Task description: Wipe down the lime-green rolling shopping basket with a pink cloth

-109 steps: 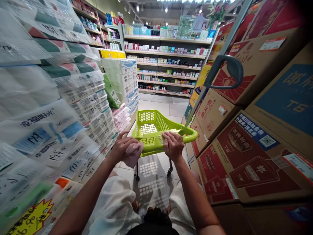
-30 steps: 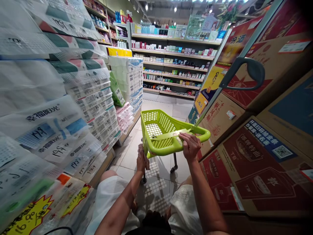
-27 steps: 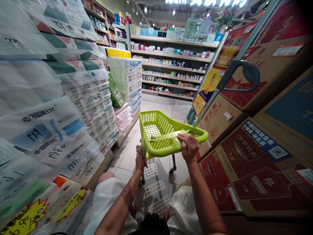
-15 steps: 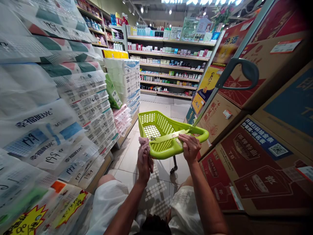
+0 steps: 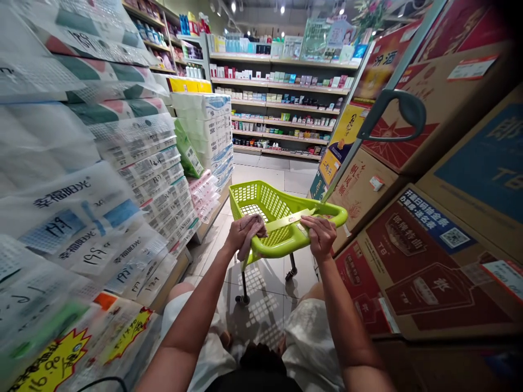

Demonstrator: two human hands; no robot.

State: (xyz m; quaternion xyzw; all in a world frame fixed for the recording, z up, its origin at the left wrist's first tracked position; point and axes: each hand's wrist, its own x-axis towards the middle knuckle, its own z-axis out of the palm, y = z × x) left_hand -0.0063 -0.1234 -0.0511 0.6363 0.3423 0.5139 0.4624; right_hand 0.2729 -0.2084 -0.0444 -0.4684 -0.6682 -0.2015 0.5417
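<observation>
In front of my knees stands a lime-green plastic shopping basket (image 5: pixel 281 201) on wheels, with a perforated body and a thick rounded rim. My left hand (image 5: pixel 239 233) presses a crumpled pinkish-grey cloth (image 5: pixel 253 226) against the rim's near left corner. At the near right side, my right hand (image 5: pixel 319 235) is closed over the rim, fingers on top. A grey pull handle (image 5: pixel 394 117) on a long metal bar rises from the basket's right side. The basket's inside looks bare where it shows.
Stacked tissue packs (image 5: pixel 102 218) with handwritten prices line my left. Cardboard liquor cartons (image 5: pixel 433 261) are piled close on my right. Beyond the tiled floor (image 5: pixel 281 177), shelves (image 5: pixel 281 98) of small boxes and bottles span the aisle's end. Two wheels (image 5: pixel 243 299) stand under the basket's near end.
My left hand has moved up with the cloth, from beside the basket's left corner onto its rim. My right hand keeps its hold, and the basket has turned slightly.
</observation>
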